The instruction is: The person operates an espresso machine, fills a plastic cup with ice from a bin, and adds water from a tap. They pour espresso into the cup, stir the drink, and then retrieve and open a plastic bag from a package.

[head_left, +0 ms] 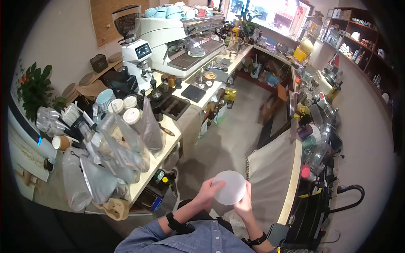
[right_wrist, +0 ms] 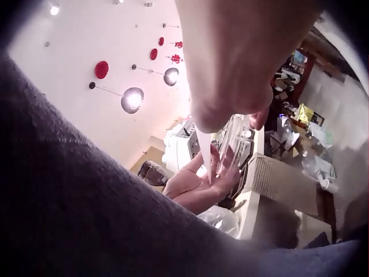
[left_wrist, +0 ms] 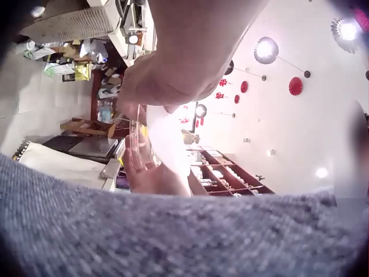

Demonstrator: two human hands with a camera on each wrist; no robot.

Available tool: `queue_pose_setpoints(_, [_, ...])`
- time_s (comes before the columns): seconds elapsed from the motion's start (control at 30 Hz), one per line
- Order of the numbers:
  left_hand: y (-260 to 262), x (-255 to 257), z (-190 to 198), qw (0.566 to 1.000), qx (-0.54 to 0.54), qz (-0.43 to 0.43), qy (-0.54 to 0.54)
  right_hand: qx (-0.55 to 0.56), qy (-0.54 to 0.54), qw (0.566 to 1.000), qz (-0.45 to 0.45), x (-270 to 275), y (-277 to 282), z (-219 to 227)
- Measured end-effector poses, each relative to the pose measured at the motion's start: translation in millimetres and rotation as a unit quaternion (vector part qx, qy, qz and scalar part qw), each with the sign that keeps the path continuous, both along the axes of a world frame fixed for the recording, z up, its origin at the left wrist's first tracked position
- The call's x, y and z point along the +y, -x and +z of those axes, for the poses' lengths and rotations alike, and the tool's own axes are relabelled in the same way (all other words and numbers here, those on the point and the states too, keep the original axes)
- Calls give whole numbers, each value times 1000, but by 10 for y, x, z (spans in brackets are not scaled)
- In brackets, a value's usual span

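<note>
Two curled hands (head_left: 205,195) (head_left: 243,205) around white disc (head_left: 232,189)

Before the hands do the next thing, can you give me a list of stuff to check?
1. Left hand is holding on: ok, its thumb lies on the white disc.
2. Right hand is holding on: ok, it grips from the other side.
3. The clear container is right against the disc: ok, the wrist views show them together.
4. The disc is fastened tight to it: cannot tell.
5. There is plenty of room at the near end of the left counter: not ok, plastic bags crowd it.
</note>
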State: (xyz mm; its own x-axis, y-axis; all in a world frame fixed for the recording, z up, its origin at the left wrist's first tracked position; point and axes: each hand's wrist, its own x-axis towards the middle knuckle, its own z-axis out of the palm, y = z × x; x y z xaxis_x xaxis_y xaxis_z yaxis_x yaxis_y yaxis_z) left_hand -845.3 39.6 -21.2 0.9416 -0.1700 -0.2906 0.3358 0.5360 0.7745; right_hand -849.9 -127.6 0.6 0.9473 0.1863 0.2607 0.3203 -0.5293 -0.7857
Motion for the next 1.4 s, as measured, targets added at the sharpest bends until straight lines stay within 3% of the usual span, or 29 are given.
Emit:
queue_pose_setpoints(0.03, [-110, -38, -12, 1000, 10, 5, 6, -31, 24, 999, 6, 7, -82, 16])
queue_pose_setpoints(0.07, [-224, -62, -24, 1000, 19, 10, 11, 17, 3, 1000, 3, 32, -166, 54])
queue_pose_setpoints(0.17, [-580, -99, -100, 999, 47, 22, 1, -18, -10, 996, 92, -3, -575, -226])
queue_pose_setpoints(0.27, [-999, -130, -94, 996, 81, 39, -6, 46, -53, 996, 59, 108, -1001, -74])
queue_pose_setpoints(0.53, [-2564, 166, -407, 996, 63, 68, 14, 78, -2, 989, 127, 327, -2762, -349])
queue_pose_setpoints(0.83, [-4028, 373, -178, 993, 30, 99, -51, 109, -68, 987, 93, 500, -4280, -372])
queue_pose_setpoints(0.97, [-4567, 454, -287, 919, -96, 228, -307, 97, -4, 989, 115, 399, -5101, -861])
queue_pose_setpoints(1.0, [-4698, 503, -166, 896, -99, 235, -364, 123, -50, 985, 107, 394, -5272, -915])
queue_pose_setpoints(1.1, [-5125, 637, -166, 872, -104, 217, -426, 203, -185, 958, 87, 431, -5807, -1035])
queue_pose_setpoints(1.13, [-5283, 665, -181, 855, -115, 234, -449, 230, -171, 951, 113, 416, -6004, -974])
queue_pose_setpoints(1.23, [-5821, 703, -247, 791, -129, 355, -482, 274, -131, 946, 117, 347, -6616, -1022])
queue_pose_setpoints(1.3, [-6099, 791, -204, 764, -57, 406, -498, 286, -121, 939, 149, 279, -6994, -1124])
queue_pose_setpoints(1.4, [-6452, 898, -378, 744, -40, 523, -414, 276, -130, 926, 220, 297, -7541, -1153])
